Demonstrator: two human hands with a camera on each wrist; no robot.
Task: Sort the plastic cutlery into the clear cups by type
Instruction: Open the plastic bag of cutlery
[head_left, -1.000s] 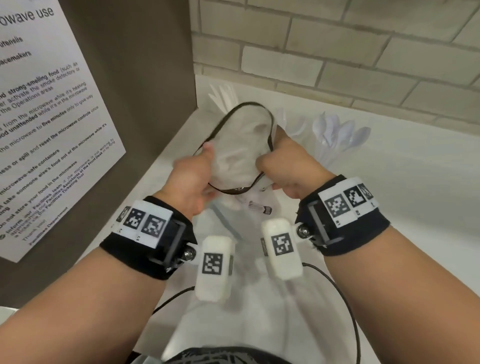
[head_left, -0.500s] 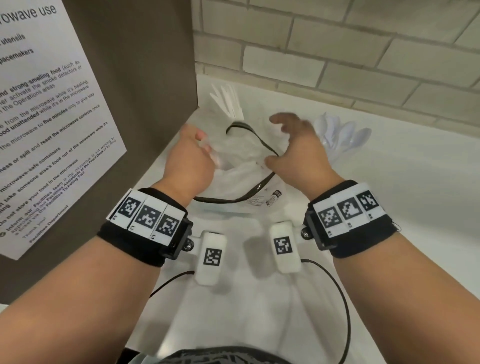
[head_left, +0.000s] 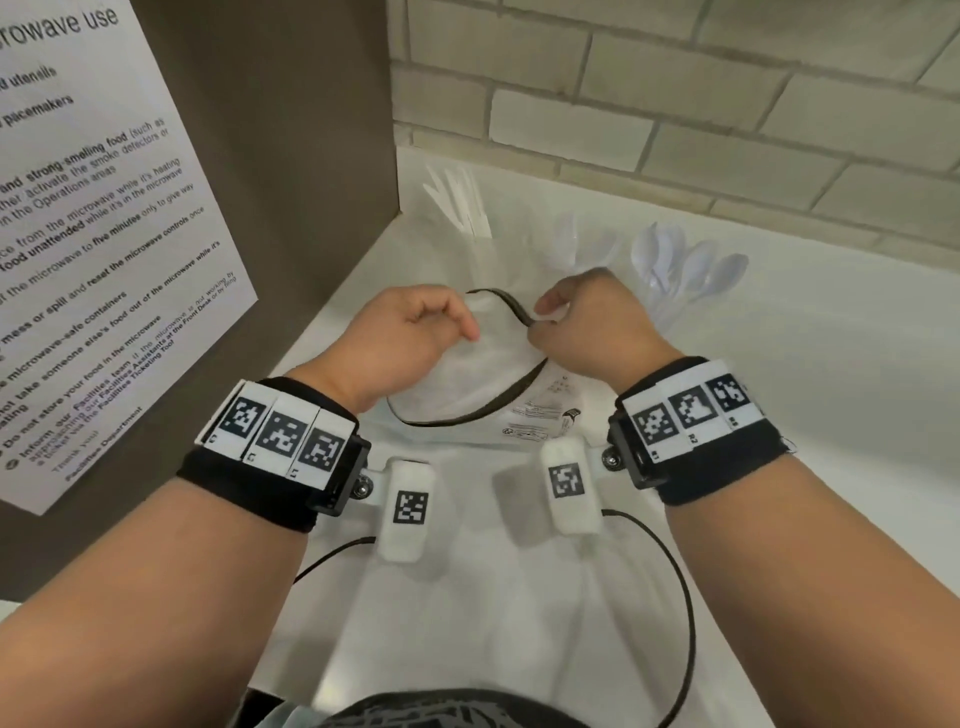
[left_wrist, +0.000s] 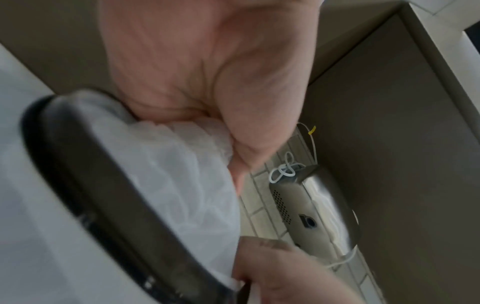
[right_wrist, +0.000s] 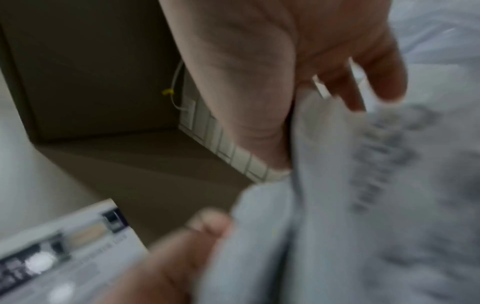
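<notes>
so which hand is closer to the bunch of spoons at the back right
Right. The right hand sits just left of the spoons, pinching the bag's dark rim. The left hand grips the bag farther left, with the right hand between it and the spoons.

Left hand (head_left: 402, 338): forearm enters from 7 o'clock, banded wrist, fingers curled in a closed grip pinching thin plastic film. Right hand (head_left: 592, 322): forearm enters from 4 o'clock, banded wrist, fingers curled, pinching the same film's dark edge. Hands near, not touching.
</notes>
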